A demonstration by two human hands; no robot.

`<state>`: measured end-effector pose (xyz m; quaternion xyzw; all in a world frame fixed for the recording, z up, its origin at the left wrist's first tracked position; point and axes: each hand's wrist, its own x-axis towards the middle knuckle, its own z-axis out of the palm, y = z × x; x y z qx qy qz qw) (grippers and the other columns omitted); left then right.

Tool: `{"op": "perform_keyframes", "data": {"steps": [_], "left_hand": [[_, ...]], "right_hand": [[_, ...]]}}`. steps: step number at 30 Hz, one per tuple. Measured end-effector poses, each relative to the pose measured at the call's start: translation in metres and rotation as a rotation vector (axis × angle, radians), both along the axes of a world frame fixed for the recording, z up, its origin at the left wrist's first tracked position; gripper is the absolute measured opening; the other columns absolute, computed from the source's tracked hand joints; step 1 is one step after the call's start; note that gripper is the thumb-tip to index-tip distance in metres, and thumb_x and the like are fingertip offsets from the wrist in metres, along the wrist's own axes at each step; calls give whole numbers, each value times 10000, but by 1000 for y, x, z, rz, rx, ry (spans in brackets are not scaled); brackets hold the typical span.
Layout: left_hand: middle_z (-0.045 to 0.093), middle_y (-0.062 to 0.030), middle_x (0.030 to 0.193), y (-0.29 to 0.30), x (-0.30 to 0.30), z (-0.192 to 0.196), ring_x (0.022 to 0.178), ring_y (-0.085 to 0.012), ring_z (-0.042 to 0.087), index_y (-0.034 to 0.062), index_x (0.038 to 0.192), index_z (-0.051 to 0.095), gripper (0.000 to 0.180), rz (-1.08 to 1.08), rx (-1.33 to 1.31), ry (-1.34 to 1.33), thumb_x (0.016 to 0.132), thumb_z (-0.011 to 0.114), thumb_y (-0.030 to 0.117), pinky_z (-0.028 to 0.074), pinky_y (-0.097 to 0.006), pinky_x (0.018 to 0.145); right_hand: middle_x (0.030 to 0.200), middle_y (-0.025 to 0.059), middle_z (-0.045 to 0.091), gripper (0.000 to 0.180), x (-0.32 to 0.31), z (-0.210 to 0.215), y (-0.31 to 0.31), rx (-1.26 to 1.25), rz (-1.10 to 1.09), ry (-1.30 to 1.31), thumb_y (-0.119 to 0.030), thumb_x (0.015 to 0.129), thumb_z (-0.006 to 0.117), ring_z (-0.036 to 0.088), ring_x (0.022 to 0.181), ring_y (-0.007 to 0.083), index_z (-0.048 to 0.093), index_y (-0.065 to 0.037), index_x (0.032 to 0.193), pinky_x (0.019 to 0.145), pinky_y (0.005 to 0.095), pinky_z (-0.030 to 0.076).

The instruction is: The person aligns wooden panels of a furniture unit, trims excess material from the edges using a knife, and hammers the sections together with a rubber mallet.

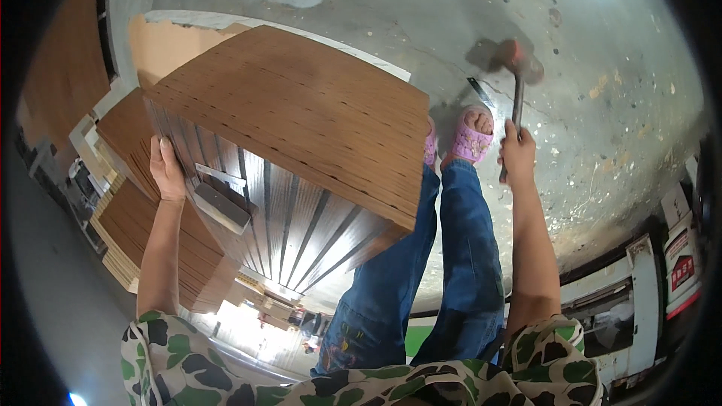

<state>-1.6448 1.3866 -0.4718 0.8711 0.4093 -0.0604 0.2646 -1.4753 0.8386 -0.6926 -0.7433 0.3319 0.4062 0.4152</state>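
A large brown wood-grain cabinet-like piece [301,113] stands tilted before me, with dotted seams across its top. Its near side [263,210] is glossy and dark-striped, and bears a grey block [222,209] and a thin pale metal strip [220,176]. My left hand [165,171] lies against the left edge of this piece, fingers stretched out and close together. Well to the right of it, my right hand [517,154] is closed round the handle of a mallet [518,98]. The mallet's red and dark head is raised and blurred, apart from the piece.
My feet in pink slippers [472,134] stand on the stained grey floor [602,150], beside a dark flat strip [479,92]. Brown boards [150,225] are stacked at the left. A pale metal frame [643,293] and a white-and-red box [681,259] stand at the lower right.
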Motion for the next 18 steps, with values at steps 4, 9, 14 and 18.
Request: {"op": "perform_keyframes", "data": {"steps": [4,9,14,18], "left_hand": [[519,3,900,-10,5,-12,838,-99,444,29,1050,540,421,74,25,-138,991,414,426,379,-238,777],[506,11,881,-11,2,-8,830,-94,440,25,1041,537,427,87,-40,-186,990,416,431,370,-231,761],[495,13,880,-9,3,-13,815,-89,429,22,1034,525,343,72,-116,-236,1003,422,348,366,-222,748],[503,13,878,-12,6,-15,820,-88,430,19,1014,532,314,51,-99,-238,1003,440,319,370,-215,757]], "right_hand": [[632,66,550,389,56,-44,67,128,174,-184,-338,887,592,513,499,132,582,49,855,457,291,403],[643,38,522,376,98,-68,158,281,158,-297,-358,919,560,470,475,121,559,18,914,456,279,399],[986,228,656,385,69,-126,98,117,585,-529,-305,860,576,629,926,370,636,-10,1100,834,386,481],[950,172,659,257,10,-102,-4,-345,904,-423,-249,775,646,600,933,368,698,-93,971,832,437,479]]}}
